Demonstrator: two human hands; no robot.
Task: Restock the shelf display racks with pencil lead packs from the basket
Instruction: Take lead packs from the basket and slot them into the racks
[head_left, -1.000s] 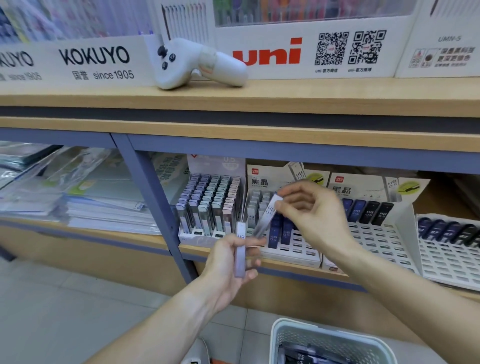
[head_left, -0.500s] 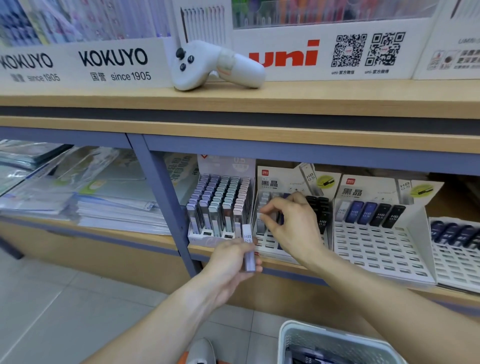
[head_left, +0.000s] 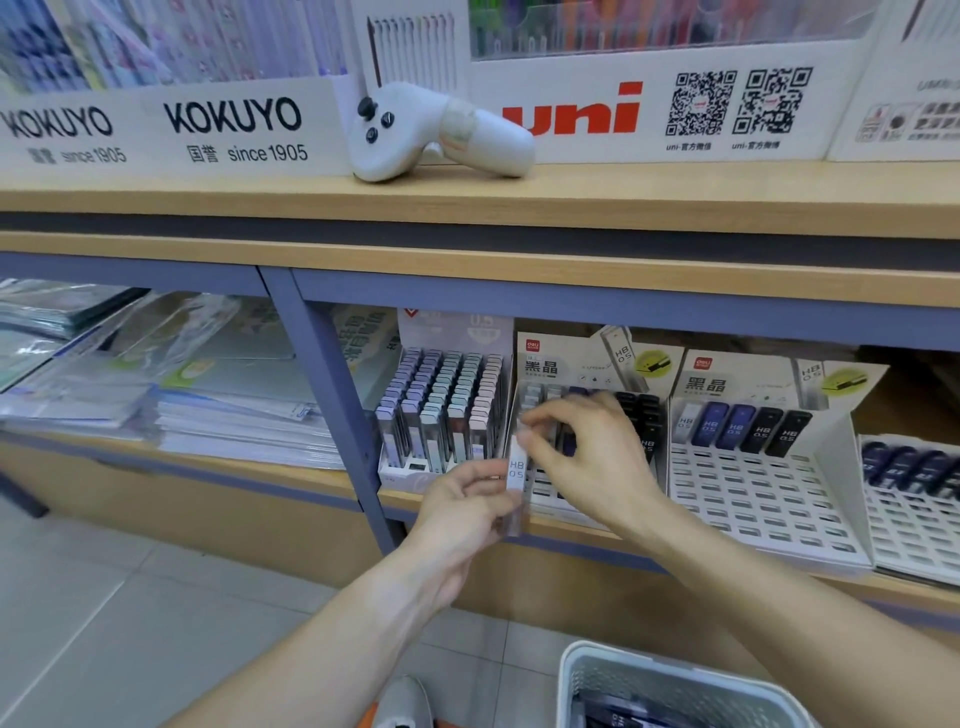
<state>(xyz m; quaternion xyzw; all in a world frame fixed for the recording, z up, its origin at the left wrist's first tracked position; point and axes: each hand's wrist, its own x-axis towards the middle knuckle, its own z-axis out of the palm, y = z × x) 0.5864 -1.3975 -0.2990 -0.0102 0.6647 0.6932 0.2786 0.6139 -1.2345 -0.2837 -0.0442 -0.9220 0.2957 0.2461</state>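
Observation:
My left hand (head_left: 462, 506) grips a slim white lead pack (head_left: 516, 470) marked HB 0.5, upright in front of the middle display rack (head_left: 545, 488). My right hand (head_left: 592, 457) reaches over that rack, and its fingertips pinch the top end of the same pack. The rack holds white, blue and black packs (head_left: 641, 415), partly hidden behind my right hand. To its right, a second white slotted rack (head_left: 753, 499) has one row of packs at the back. The white basket (head_left: 582, 670) with dark packs stands on the floor at the bottom right.
A full rack of pastel packs (head_left: 441, 410) stands left of the middle rack. A blue shelf post (head_left: 332, 405) divides it from stacked plastic folders (head_left: 208, 410). A white controller (head_left: 441, 132) lies on the upper shelf. A fourth rack (head_left: 914, 499) shows at the far right.
My right hand set its earlier pack into the middle rack, then drew back to the pack in my left hand. My left hand rose a little towards the rack.

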